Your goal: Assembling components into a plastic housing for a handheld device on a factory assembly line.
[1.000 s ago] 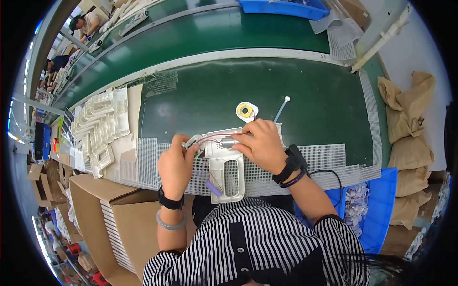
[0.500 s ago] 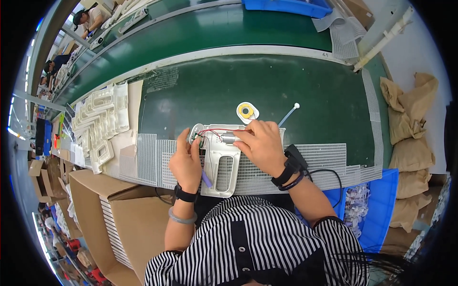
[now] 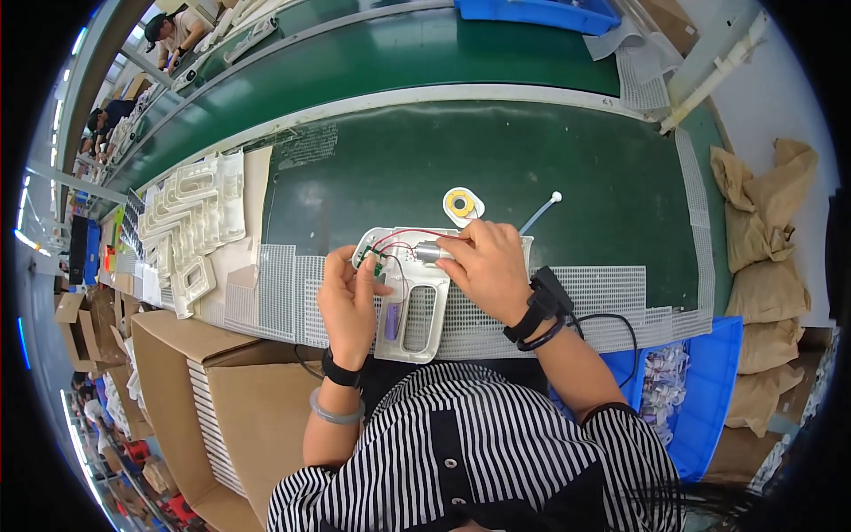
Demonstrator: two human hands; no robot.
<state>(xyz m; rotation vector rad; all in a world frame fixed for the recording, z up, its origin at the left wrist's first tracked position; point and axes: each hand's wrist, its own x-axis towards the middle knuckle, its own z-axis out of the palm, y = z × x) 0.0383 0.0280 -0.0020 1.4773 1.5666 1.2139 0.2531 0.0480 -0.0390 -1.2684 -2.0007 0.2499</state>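
**Over open white plastic housing shell with looped handle (image 3: 418,278): left hand (image 3: 347,301) and right hand (image 3: 489,270) each pinching a part**

Left thumb and fingers pinch small green circuit board (image 3: 370,258) at the shell's left end. Right thumb and fingers close on silver metal cylinder (image 3: 426,252) lying in the shell's upper part. Thin red wires (image 3: 396,232) run from board toward cylinder and right hand. Purple cylinder (image 3: 392,322) sits along left side of the handle section. Shell rests at front of dark-green bench top (image 3: 532,151), partly over grey grid matting (image 3: 603,291).

Just beyond shell: white oval piece with yellow ring (image 3: 459,205); pale-blue stick with white round tip (image 3: 539,214) to its right. Farther left: row of overlapping off-white plastic shells (image 3: 199,213). Below bench edge: brown cardboard box (image 3: 253,412) left, blue plastic bin (image 3: 716,390) right.
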